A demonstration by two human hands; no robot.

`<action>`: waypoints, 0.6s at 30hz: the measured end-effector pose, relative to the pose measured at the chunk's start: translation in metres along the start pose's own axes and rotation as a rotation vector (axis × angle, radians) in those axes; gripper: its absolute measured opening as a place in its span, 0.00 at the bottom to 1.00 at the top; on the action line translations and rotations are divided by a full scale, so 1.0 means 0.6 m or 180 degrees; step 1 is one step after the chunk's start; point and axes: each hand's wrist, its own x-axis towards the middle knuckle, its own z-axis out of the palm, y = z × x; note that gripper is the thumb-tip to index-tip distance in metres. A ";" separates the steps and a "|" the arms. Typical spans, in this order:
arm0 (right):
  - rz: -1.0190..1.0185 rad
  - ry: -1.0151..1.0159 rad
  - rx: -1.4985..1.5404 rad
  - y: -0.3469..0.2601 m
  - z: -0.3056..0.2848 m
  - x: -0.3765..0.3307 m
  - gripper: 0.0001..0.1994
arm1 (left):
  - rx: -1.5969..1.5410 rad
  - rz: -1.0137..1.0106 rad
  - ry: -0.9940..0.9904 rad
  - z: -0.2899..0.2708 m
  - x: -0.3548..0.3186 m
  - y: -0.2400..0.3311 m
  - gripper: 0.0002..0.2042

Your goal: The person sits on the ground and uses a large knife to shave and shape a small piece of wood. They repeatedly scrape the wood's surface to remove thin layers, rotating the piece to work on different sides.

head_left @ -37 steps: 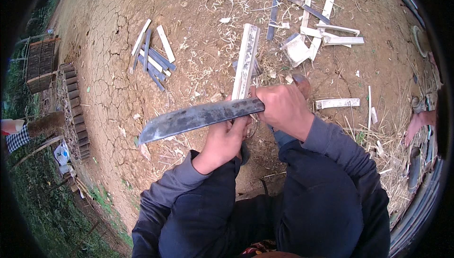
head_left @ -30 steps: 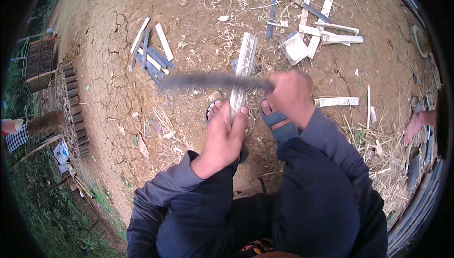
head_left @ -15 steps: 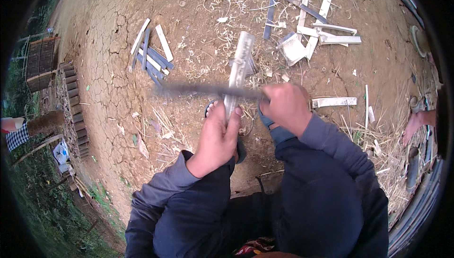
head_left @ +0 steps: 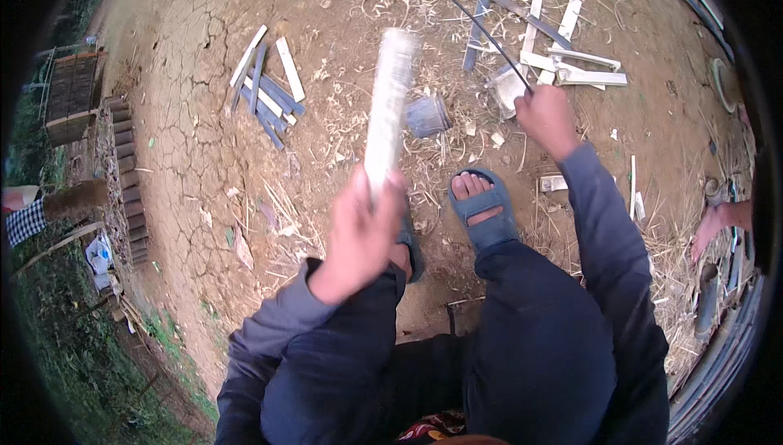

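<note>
My left hand (head_left: 359, 233) is closed around the lower end of a pale split-bamboo strip (head_left: 390, 102), which points up and away from me and is smeared by motion. Away to the right, my right hand (head_left: 546, 119) grips a long knife (head_left: 483, 29) by its handle, mostly hidden in the fist. Its dark blade shows as a thin line slanting to the far left, apart from the strip. A short greyish block (head_left: 427, 116) sits on the ground between the two hands, just right of the strip.
Dark and pale strips lie in a pile (head_left: 269, 94) at the far left, with more strips (head_left: 563, 45) at the far right. Curly shavings litter the dirt. My sandalled foot (head_left: 481, 208) is below the block. Another person's bare foot (head_left: 711, 229) shows at the right edge.
The knife has swung off the strip to the far right with my right hand. My left hand has tilted the strip and shifted it slightly left, uncovering the block.
</note>
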 end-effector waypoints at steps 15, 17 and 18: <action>-0.1146 -0.0448 0.0825 -0.117 0.020 -0.129 0.07 | -0.2400 -0.0933 -0.0880 -0.015 0.028 -0.047 0.12; -0.1550 -0.0559 0.0677 -0.151 0.020 -0.125 0.06 | -0.2236 -0.1065 -0.0812 -0.010 0.027 -0.042 0.10; -0.1731 -0.0595 0.0584 -0.163 0.019 -0.122 0.05 | -0.2152 -0.1124 -0.0811 -0.005 0.028 -0.039 0.08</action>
